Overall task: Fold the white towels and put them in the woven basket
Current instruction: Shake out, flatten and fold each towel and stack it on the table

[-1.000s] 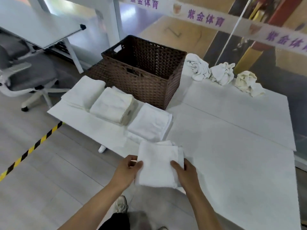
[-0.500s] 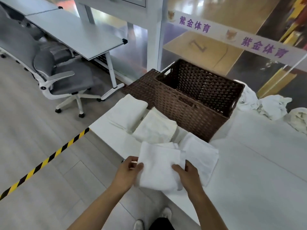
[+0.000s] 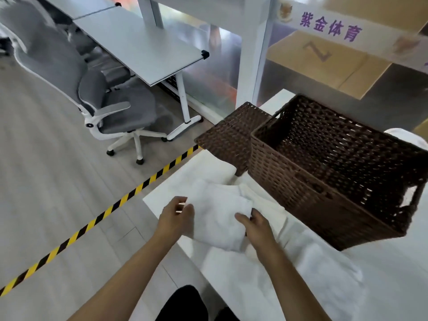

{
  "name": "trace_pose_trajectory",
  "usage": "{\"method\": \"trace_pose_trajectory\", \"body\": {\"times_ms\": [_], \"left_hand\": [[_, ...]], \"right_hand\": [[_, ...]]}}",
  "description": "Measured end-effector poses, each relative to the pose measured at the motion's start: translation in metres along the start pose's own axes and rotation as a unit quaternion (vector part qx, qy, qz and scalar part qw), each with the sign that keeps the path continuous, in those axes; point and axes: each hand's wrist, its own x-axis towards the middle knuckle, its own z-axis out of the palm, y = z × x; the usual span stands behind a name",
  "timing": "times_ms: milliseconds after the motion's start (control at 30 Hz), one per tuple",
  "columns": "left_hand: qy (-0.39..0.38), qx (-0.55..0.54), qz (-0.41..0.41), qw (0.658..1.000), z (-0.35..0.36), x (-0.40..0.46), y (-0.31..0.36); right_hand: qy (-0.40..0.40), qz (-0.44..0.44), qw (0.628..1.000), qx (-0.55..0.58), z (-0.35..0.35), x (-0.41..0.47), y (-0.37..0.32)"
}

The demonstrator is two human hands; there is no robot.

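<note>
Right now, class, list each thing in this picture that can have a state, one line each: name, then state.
Folded towel: folded, held between both hands above the table.
Left hand: grips the towel's left edge.
Right hand: grips the towel's right edge.
Basket: open, upright, no towel visible inside.
Basket lid: off, beside the basket.
Office chair: unoccupied.

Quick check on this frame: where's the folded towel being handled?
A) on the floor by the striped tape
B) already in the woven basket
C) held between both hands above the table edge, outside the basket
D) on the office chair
C: the folded towel is gripped by the left hand and right hand at the table edge, in front of the woven basket, whose visible interior shows no towel.
</note>
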Motion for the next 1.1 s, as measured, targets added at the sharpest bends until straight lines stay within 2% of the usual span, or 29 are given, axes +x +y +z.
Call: {"method": "trace_pose_trajectory", "body": {"times_ms": [100,167,367,500,600,667,700,767,833,933,1100], "left_hand": [[0.014,0.024,0.001,1.000,-0.015,0.045,0.008],[0.008,0.039,0.011,0.999,-0.021,0.074,0.015],[-0.041,0.088,0.039,0.994,-0.031,0.156,0.037],[-0.099,0.169,0.067,0.978,-0.039,0.205,0.026],[-0.143,0.205,0.079,0.965,-0.046,0.217,0.019],[-0.169,0.275,0.145,0.935,-0.054,0.218,0.011],[-0.166,0.327,0.210,0.906,-0.058,0.217,0.006],[-0.159,0.409,0.333,0.834,-0.063,0.217,-0.008],[-0.177,0.458,0.372,0.788,-0.065,0.211,-0.017],[-0.208,0.496,0.365,0.760,-0.068,0.205,-0.026],[-0.206,0.500,0.382,0.749,-0.073,0.205,-0.023]], "right_hand": [[-0.038,0.002,0.999,-0.013,0.026,0.027,-0.013],[-0.035,-0.010,0.999,-0.026,0.041,0.046,-0.020],[0.056,0.006,0.998,-0.034,0.089,0.094,-0.034],[0.121,0.034,0.992,-0.033,0.120,0.117,-0.027],[0.132,0.043,0.989,-0.051,0.134,0.121,-0.028],[0.164,0.027,0.982,-0.091,0.144,0.115,-0.029],[0.198,-0.003,0.969,-0.149,0.148,0.112,-0.028],[0.258,-0.086,0.909,-0.315,0.156,0.105,-0.024],[0.261,-0.159,0.847,-0.435,0.161,0.102,-0.016],[0.207,-0.176,0.817,-0.509,0.170,0.100,0.001],[0.209,-0.156,0.822,-0.506,0.178,0.094,0.005]]}}
